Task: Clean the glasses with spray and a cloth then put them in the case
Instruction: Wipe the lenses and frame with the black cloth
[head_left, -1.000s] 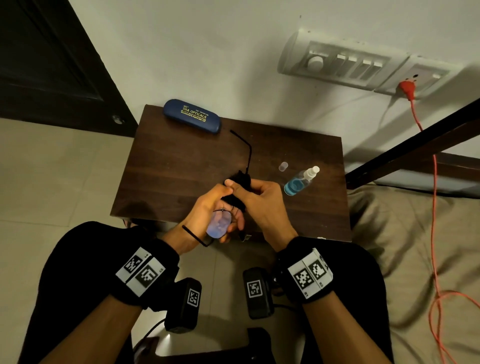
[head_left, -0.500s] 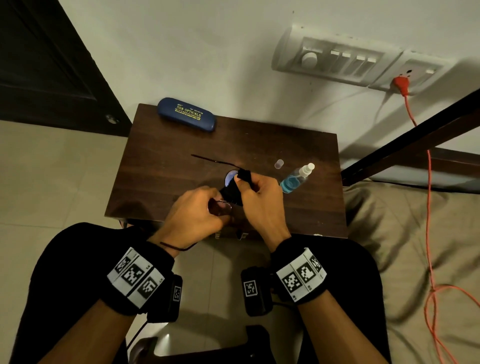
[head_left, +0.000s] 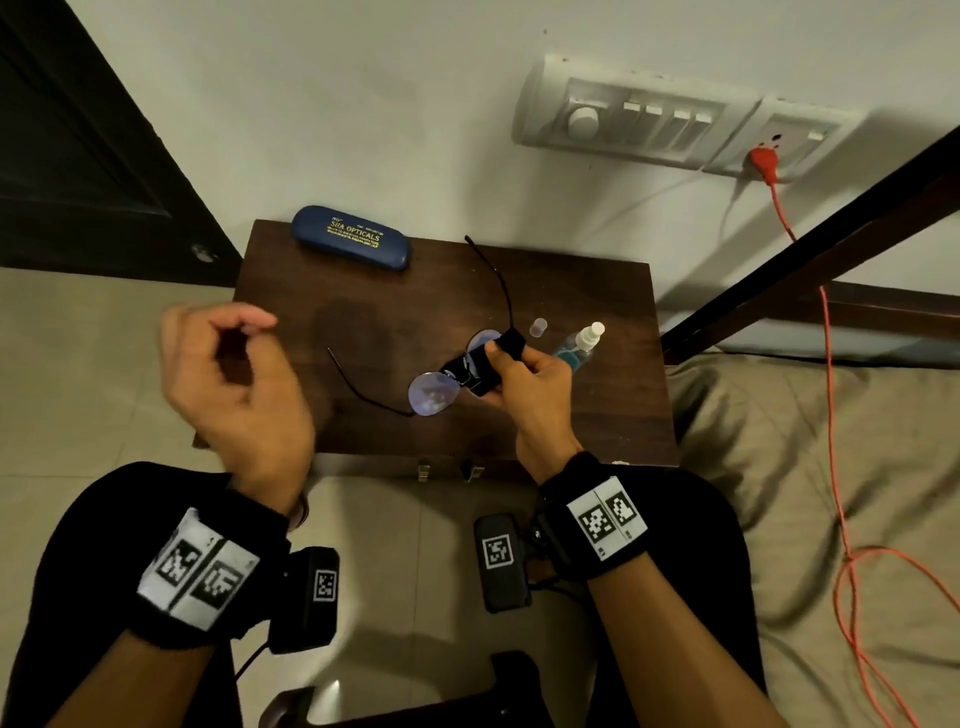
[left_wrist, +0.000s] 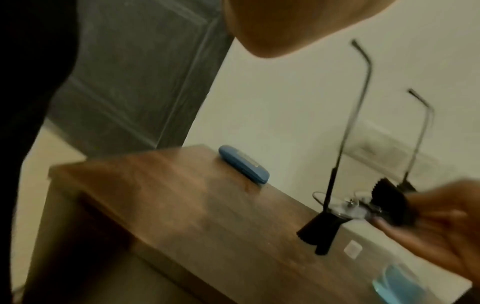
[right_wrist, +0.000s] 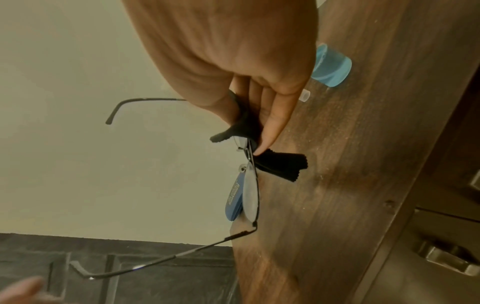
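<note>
1. Glasses: thin dark wire frame, temples unfolded, held above the table in the right hand.
2. Cloth: black, folded over the lens nearest that hand.
3. Spray bottle: blue liquid, lying just beyond the hand.
4. Case: blue, closed, well beyond the hand.

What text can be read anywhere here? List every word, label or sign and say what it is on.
"SHA OPTICALS", in gold on the lid of the blue case; the first word is not sharp, and the smaller lines above and below it are too small to read.
Black-and-white square code markers on both wristbands and on the wrist cameras: patterns, no letters.
The spray bottle shows no readable label.
</note>
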